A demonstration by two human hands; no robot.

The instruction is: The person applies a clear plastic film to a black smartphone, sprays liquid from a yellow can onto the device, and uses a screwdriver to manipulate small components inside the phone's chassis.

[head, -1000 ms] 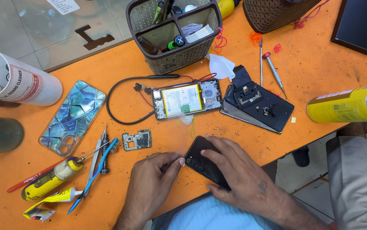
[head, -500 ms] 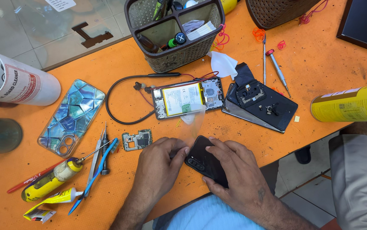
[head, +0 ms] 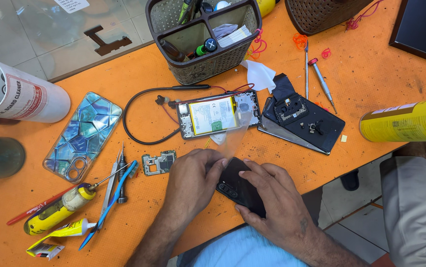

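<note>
1. The opened phone point(head: 219, 116) lies face down on the orange table point(head: 371, 99), its back already off and its battery and boards bare; just right of it sits a dark back cover point(head: 304, 123) with small parts resting on it; a loose circuit board point(head: 159, 162) lies just below and left of it.
2. The work in hand is on a second, dark phone point(head: 240, 190), which sits below the opened phone at the near edge of the table; a clear film point(head: 235, 141) rises from its top end toward the opened phone, part lifted and part down, so I judge this step about midway.
3. The left hand point(head: 190, 180) rests palm down beside the dark phone, below the opened phone; its fingertips pinch the lower edge of the film.
4. The right hand point(head: 274, 202) lies below and right of the opened phone, fingers curled closed around the dark phone's lower side, thumb pressed on its back, steadying it.
5. Tweezers point(head: 119, 173) and glue tubes point(head: 57, 210) lie well left of the opened phone, untouched.
</note>
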